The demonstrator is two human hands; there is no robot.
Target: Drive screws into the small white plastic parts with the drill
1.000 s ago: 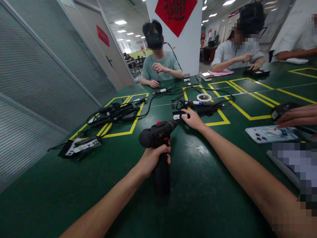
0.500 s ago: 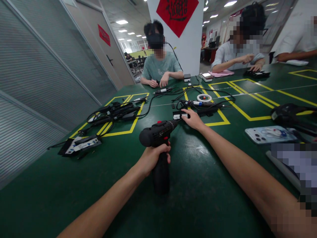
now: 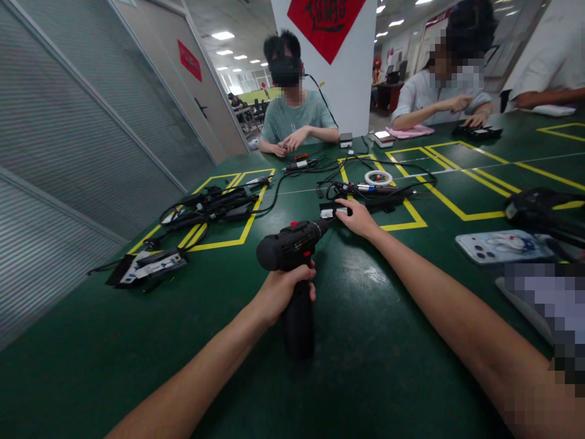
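Note:
A black cordless drill (image 3: 297, 244) with red buttons stands upright on the green table, its chuck aimed forward and slightly right. My left hand (image 3: 286, 292) is wrapped round the drill's grip. Just past the tip of the drill lies a small black part with a white label (image 3: 333, 213). My right hand (image 3: 357, 218) grips the right end of this part with thumb and fingers, holding it against the table. The drill bit reaches close to the part; whether it touches cannot be made out.
Black cables and cased devices (image 3: 219, 207) lie in a heap on the left. Ahead are a soldering-iron-like tool (image 3: 384, 191) and a white ring (image 3: 378, 177). To the right rest a phone (image 3: 500, 247) and a black device (image 3: 537, 207). Co-workers sit across the green table (image 3: 365, 366).
My hands, the drill and the labelled part stay almost in place. Across the table, a co-worker's hands have shifted, and a red-and-black item now shows on the table before them.

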